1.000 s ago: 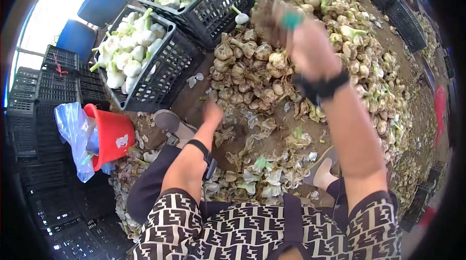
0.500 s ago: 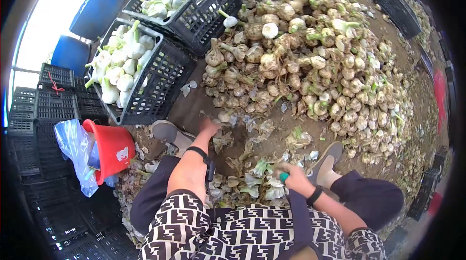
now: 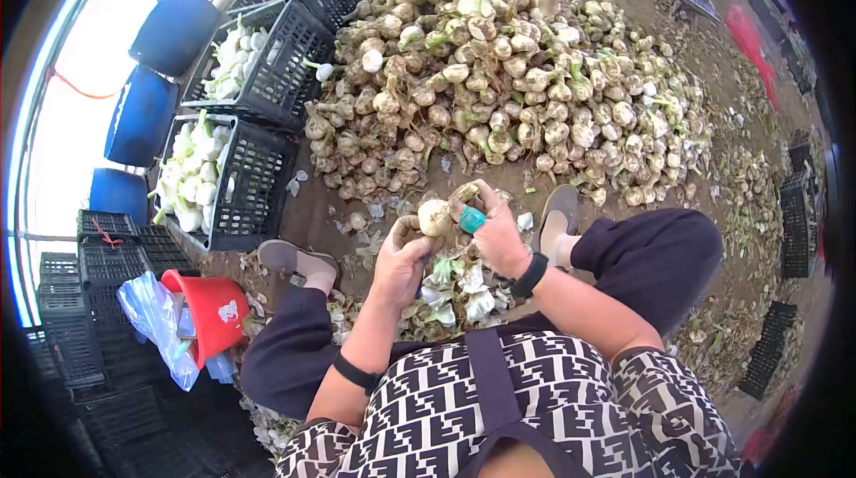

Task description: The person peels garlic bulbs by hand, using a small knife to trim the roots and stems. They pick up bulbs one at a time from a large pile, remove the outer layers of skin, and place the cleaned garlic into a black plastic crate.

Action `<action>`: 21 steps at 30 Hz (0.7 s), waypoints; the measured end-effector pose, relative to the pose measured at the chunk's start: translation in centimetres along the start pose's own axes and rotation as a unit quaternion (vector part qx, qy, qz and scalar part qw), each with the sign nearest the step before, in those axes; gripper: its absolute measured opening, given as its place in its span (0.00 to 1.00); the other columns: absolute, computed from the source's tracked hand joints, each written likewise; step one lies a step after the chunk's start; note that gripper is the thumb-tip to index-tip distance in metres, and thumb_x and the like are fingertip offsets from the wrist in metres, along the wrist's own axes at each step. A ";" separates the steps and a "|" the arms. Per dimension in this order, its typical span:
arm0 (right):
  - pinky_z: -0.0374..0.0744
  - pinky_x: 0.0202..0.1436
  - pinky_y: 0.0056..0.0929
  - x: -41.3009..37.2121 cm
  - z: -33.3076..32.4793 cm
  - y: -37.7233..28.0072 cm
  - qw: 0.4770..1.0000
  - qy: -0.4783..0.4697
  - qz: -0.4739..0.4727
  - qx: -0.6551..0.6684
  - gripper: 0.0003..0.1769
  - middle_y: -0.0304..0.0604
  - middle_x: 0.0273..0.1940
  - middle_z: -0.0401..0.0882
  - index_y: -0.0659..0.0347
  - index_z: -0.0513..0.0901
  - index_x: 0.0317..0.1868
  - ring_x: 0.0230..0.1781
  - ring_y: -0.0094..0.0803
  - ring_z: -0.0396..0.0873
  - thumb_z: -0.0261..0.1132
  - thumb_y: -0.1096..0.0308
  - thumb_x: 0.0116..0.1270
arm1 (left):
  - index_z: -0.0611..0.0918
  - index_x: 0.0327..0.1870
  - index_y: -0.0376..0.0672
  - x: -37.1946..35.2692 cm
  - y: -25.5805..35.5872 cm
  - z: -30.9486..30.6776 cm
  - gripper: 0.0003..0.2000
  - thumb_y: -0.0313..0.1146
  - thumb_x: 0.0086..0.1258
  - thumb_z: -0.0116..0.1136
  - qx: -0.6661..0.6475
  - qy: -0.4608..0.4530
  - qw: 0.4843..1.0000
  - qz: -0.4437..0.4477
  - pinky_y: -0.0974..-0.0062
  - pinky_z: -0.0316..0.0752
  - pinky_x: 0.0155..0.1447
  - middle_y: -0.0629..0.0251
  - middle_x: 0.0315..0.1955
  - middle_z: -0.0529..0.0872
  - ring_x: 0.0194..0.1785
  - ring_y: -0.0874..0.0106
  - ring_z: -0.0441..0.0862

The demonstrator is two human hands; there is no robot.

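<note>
A pale round garlic bulb (image 3: pixel 435 218) is in my left hand (image 3: pixel 399 259), fingers and thumb wrapped round its lower left side. My right hand (image 3: pixel 501 235), with green tape (image 3: pixel 472 219) round a finger, closes on the bulb's right side, at its brownish stem or outer skin. Whether it also holds a small tool cannot be seen. Below both hands lies a litter of peeled garlic skins (image 3: pixel 480 304) between my shoes. Just beyond them rises a large heap of dirty garlic bulbs (image 3: pixel 535 77).
Black crates (image 3: pixel 254 179) of cleaned white garlic (image 3: pixel 192 170) stand at the left of the heap. A red bucket (image 3: pixel 214 313) with a plastic bag (image 3: pixel 156 317) is near my left knee. Stacked black crates (image 3: pixel 71 317) and blue barrels (image 3: pixel 143 117) line the left side.
My left hand has come up from the ground at the heap's edge with a garlic bulb. My right hand has risen from the skins to meet it. The view has shifted.
</note>
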State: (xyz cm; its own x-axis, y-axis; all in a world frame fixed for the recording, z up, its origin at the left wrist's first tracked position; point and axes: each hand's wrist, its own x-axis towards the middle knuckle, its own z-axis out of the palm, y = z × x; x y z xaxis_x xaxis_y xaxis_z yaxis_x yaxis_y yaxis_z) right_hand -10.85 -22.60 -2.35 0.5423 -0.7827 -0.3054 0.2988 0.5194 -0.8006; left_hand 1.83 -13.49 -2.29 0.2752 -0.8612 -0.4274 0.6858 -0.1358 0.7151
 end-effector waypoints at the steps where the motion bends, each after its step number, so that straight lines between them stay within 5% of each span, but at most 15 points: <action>1: 0.74 0.40 0.18 -0.2 -0.5 -0.7 0.999 -0.040 -0.008 -0.002 0.10 0.35 0.41 0.76 0.63 0.72 0.46 0.40 0.18 0.73 0.60 0.74 0.64 | 0.69 0.49 0.37 -0.6 0.2 0.3 0.18 0.27 0.58 0.60 0.023 -0.019 0.999 0.013 0.70 0.74 0.53 0.58 0.47 0.75 0.48 0.68 0.77; 5: 0.73 0.38 0.17 -1.2 -1.3 -1.7 0.971 -0.113 -0.126 -0.167 0.09 0.36 0.39 0.75 0.62 0.73 0.44 0.39 0.17 0.71 0.59 0.69 0.66 | 0.66 0.56 0.35 -2.4 1.4 3.1 0.27 0.26 0.56 0.64 0.049 -0.037 0.998 0.016 0.74 0.70 0.57 0.60 0.51 0.74 0.54 0.71 0.73; 7: 0.73 0.38 0.17 -2.3 -0.7 -2.3 0.984 -0.107 -0.081 -0.117 0.09 0.36 0.38 0.74 0.61 0.73 0.44 0.38 0.16 0.70 0.59 0.66 0.67 | 0.65 0.59 0.36 -2.1 0.6 2.4 0.29 0.24 0.56 0.64 0.074 -0.061 0.994 0.044 0.76 0.69 0.57 0.60 0.52 0.73 0.54 0.72 0.72; 8: 0.73 0.38 0.18 -2.9 -0.4 -2.8 0.992 -0.086 -0.011 -0.091 0.09 0.35 0.38 0.74 0.60 0.72 0.43 0.36 0.17 0.70 0.59 0.65 0.67 | 0.67 0.57 0.37 -2.3 0.7 2.9 0.28 0.24 0.54 0.64 0.210 -0.032 0.970 0.122 0.76 0.69 0.56 0.61 0.52 0.73 0.54 0.72 0.72; 10: 0.72 0.36 0.19 -3.7 0.1 -2.4 0.993 -0.028 0.105 -0.054 0.11 0.34 0.36 0.73 0.60 0.71 0.41 0.34 0.18 0.70 0.59 0.62 0.67 | 0.72 0.51 0.40 -2.7 1.1 4.0 0.25 0.22 0.49 0.66 0.484 0.013 0.825 0.291 0.74 0.70 0.55 0.60 0.52 0.74 0.54 0.69 0.73; 11: 0.72 0.36 0.19 -3.8 0.4 -2.5 0.993 -0.027 0.104 -0.052 0.11 0.34 0.36 0.73 0.60 0.71 0.41 0.34 0.18 0.70 0.59 0.62 0.67 | 0.72 0.51 0.40 -2.9 1.2 4.3 0.25 0.22 0.49 0.66 0.486 0.011 0.824 0.290 0.74 0.70 0.55 0.60 0.52 0.74 0.54 0.69 0.73; 13: 0.71 0.35 0.19 -3.9 1.0 -2.6 0.993 -0.004 0.118 0.022 0.12 0.34 0.35 0.73 0.60 0.71 0.41 0.33 0.17 0.70 0.59 0.60 0.67 | 0.74 0.47 0.42 -3.4 1.4 4.5 0.24 0.21 0.46 0.67 0.605 0.005 0.692 0.394 0.73 0.70 0.54 0.59 0.51 0.74 0.53 0.64 0.74; 15: 0.71 0.36 0.20 -3.4 1.1 -1.5 0.997 -0.011 0.076 0.003 0.12 0.35 0.35 0.73 0.61 0.71 0.40 0.33 0.17 0.69 0.59 0.61 0.67 | 0.73 0.47 0.44 -3.5 1.2 4.2 0.24 0.20 0.46 0.67 0.587 0.014 0.706 0.397 0.73 0.70 0.55 0.57 0.51 0.74 0.53 0.60 0.74; 18: 0.71 0.40 0.21 -3.0 0.9 -0.6 0.999 -0.016 0.033 -0.029 0.10 0.37 0.36 0.75 0.63 0.71 0.41 0.34 0.19 0.69 0.60 0.66 0.66 | 0.71 0.49 0.39 -3.6 1.3 3.7 0.26 0.19 0.46 0.66 0.537 0.011 0.761 0.365 0.74 0.68 0.57 0.61 0.53 0.71 0.55 0.70 0.71; 20: 0.72 0.43 0.22 -2.9 0.7 -0.6 0.970 -0.057 -0.141 -0.192 0.10 0.40 0.39 0.76 0.66 0.70 0.44 0.37 0.21 0.70 0.59 0.73 0.64 | 0.70 0.51 0.38 -3.6 1.4 3.6 0.26 0.20 0.49 0.66 0.439 0.011 0.834 0.334 0.74 0.67 0.58 0.61 0.53 0.71 0.55 0.71 0.71; 21: 0.72 0.43 0.22 -2.9 0.8 -0.6 0.969 -0.059 -0.139 -0.193 0.10 0.40 0.39 0.76 0.66 0.70 0.44 0.37 0.21 0.70 0.59 0.73 0.64 | 0.70 0.51 0.38 -3.6 1.5 3.6 0.26 0.20 0.49 0.66 0.438 0.013 0.835 0.333 0.74 0.67 0.58 0.61 0.53 0.71 0.55 0.71 0.71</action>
State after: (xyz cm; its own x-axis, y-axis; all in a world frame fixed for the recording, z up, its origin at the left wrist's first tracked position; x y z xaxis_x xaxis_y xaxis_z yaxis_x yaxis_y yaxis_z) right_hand -11.96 -20.40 -0.60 0.5753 -0.8179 -0.0077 0.1417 0.1090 -0.9839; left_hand -0.57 -12.33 2.31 0.4206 -0.8794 0.2230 -0.3777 0.0538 0.9244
